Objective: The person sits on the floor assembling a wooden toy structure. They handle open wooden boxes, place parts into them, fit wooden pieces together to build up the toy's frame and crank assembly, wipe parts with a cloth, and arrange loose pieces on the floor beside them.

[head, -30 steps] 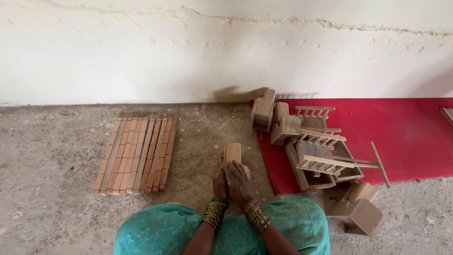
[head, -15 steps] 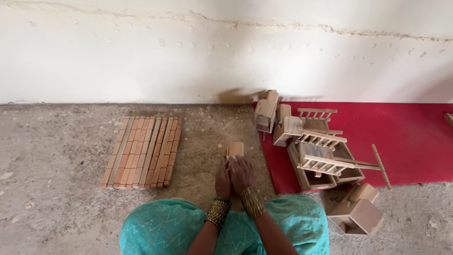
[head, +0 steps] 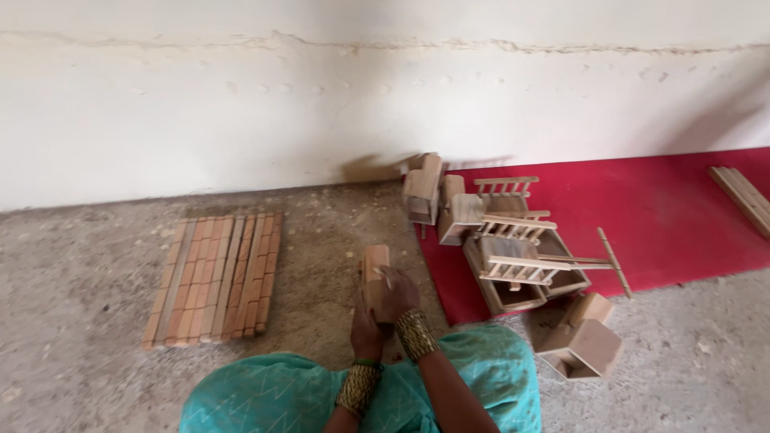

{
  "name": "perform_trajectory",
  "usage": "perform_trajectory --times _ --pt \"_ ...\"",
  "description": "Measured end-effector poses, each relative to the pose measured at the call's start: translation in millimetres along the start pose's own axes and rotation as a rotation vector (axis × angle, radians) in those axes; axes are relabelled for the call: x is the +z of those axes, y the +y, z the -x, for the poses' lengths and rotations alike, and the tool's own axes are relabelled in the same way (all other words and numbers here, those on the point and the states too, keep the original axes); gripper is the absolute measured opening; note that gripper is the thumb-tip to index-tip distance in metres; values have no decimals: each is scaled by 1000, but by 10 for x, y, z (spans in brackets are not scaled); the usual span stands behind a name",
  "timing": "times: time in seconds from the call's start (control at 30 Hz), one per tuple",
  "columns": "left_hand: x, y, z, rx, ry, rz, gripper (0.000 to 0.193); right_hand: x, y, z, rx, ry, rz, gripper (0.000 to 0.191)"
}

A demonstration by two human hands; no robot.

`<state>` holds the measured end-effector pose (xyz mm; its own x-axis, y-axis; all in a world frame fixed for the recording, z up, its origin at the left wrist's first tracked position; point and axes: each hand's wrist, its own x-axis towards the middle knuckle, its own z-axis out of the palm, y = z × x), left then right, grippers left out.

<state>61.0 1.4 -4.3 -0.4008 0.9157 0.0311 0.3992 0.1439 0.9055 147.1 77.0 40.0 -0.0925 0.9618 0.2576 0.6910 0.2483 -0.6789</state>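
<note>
Both my hands hold a small wooden block [head: 374,261] upright over the concrete floor in front of my knees. My right hand [head: 395,295] wraps the block's lower right side, and a thin sliver rests against its fingers. My left hand [head: 365,327] grips the block lower down on the left and is partly hidden behind the right hand. Both wrists wear stacked bangles. My lap is covered by teal patterned cloth [head: 273,397].
A flat row of wooden slats [head: 215,277] lies on the floor to the left. On the right, a red mat [head: 666,216] carries a pile of small wooden frames and boxes [head: 513,248]. Two wooden boxes [head: 579,337] sit near my right knee. A white wall runs behind.
My view has drifted slightly left, so everything sits a little further right in frame. My hands stay closed on the block with small shifts of the fingers.
</note>
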Motion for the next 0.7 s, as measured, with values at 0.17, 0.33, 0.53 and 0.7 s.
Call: perform_trajectory --times 0.17,0.33,0.53,0.7 --pt "120 -44 -113 361 194 -536 72 -59 29 -85 -70 121 -57 26" --pt "148 125 -546 312 51 -729 74 -88 78 265 -202 389 -28 31" --pt "151 351 -559 516 45 -742 60 -4 270 471 671 132 -666 46" --pt "-31 312 -550 377 -303 -712 42 77 262 339 790 122 -825 31"
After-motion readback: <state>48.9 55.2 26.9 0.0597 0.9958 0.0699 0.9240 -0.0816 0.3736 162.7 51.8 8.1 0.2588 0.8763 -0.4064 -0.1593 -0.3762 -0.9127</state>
